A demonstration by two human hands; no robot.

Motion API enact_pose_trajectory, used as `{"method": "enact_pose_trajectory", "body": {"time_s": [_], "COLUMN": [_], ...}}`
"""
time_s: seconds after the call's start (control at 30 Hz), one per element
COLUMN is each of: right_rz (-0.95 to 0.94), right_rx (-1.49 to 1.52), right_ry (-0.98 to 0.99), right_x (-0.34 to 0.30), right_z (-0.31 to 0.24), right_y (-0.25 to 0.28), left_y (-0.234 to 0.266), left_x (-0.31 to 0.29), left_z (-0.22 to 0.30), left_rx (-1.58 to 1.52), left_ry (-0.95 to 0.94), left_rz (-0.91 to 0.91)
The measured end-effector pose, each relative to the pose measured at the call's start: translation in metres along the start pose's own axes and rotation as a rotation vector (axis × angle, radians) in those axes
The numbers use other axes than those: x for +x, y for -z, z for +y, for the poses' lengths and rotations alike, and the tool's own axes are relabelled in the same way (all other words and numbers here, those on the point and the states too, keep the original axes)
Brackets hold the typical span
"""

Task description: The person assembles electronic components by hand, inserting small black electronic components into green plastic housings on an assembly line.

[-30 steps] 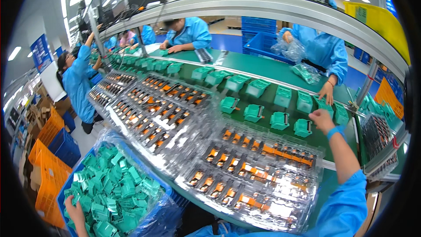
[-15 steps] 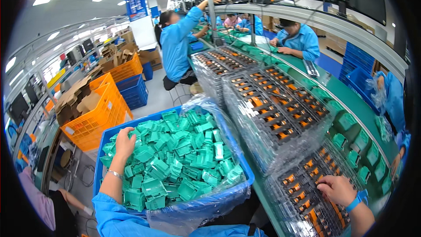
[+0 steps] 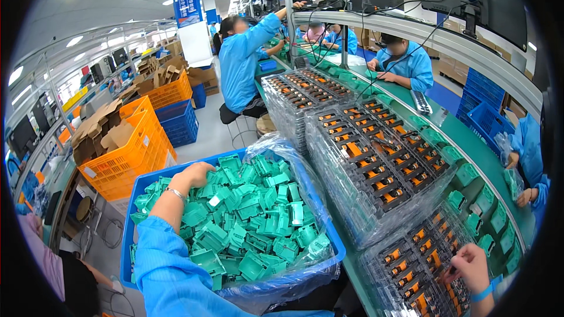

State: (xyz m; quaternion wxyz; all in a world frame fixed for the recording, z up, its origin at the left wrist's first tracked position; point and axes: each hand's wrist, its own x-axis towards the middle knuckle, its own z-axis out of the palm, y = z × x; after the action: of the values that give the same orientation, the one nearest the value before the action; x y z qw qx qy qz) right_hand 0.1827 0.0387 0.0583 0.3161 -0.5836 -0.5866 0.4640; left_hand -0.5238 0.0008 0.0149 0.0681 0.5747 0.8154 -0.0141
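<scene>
Over the green plastic housings (image 3: 235, 223) heaped in a lined blue crate (image 3: 130, 223), my left hand (image 3: 195, 176) bends down at the wrist. Its fingertips are hidden among the housings, so I cannot see whether they grip one. At the lower right, my right hand (image 3: 472, 265) has thumb and fingers pinched together just above a clear tray (image 3: 376, 270) of orange-and-black parts. Something small and dark shows at the fingertips, too unclear to name. A blue band (image 3: 486, 291) circles that wrist.
Taller stacks of parts trays (image 3: 358, 199) stand beyond on the green bench. Green housings (image 3: 484, 199) line the conveyor (image 3: 446, 123) at right. Co-workers in blue (image 3: 238, 76) sit along the line. Orange crates (image 3: 138, 152) with cardboard stand at left.
My left hand has moved right and farther over the heap, its fingers now turned down into it. My right hand has shifted right and slightly down, still pinched. The view has tilted slightly.
</scene>
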Motion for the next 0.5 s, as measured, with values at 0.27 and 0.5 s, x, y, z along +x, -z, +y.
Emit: {"method": "enact_pose_trajectory", "body": {"time_s": [0.27, 0.5], "right_rz": [-0.031, 0.017], "right_rx": [0.531, 0.637], "right_ry": [0.053, 0.062], "right_x": [0.005, 0.001], "right_z": [0.019, 0.021], "right_y": [0.007, 0.009], "left_y": [0.028, 0.047], "left_x": [-0.034, -0.080], "left_z": [-0.008, 0.066], "left_rx": [-0.107, -1.327], "left_ry": [-0.044, -0.221], "left_rz": [0.264, 0.208]}}
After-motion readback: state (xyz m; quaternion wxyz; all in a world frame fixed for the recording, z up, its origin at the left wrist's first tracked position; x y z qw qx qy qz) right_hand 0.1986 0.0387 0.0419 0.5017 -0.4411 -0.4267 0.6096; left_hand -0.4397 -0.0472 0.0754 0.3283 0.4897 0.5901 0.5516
